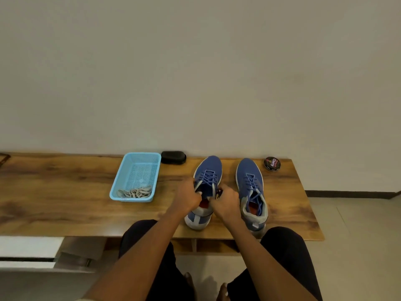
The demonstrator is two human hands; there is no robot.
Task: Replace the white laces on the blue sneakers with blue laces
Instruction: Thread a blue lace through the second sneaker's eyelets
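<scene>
Two blue sneakers stand side by side on the wooden table, toes pointing away from me. The right sneaker is threaded with a blue lace. The left sneaker carries a blue lace across its upper eyelets. My left hand and my right hand sit over the left sneaker's collar, fingers curled, each pinching at the blue lace near the top eyelets. The lace ends are hidden by my fingers. The white laces lie bundled in a light blue basket to the left.
A black shoe brush lies behind the basket by the wall. A round black polish tin sits at the table's back right. My knees are under the near table edge. White drawers stand low on the left.
</scene>
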